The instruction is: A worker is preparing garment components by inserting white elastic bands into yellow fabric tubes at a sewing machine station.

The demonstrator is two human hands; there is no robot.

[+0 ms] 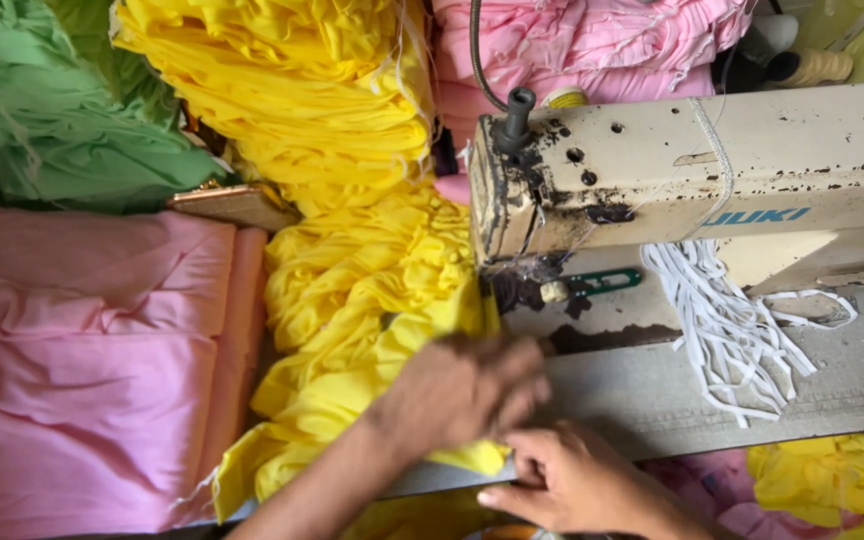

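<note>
Yellow fabric (pixel 352 300) lies heaped left of the sewing machine (pixel 692 180), its edge under the needle end. Left hand (pixel 462 390) presses flat, fingers spread, on it; right hand (pixel 572 480), just below, pinches its edge.

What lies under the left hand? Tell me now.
Yellow fabric lies under the left hand, spread on the sewing machine bed. The cloth directly beneath the palm and the needle area are covered, so they cannot be seen.

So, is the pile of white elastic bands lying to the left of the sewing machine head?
No, the white elastic bands hang right of the sewing machine head.
</note>
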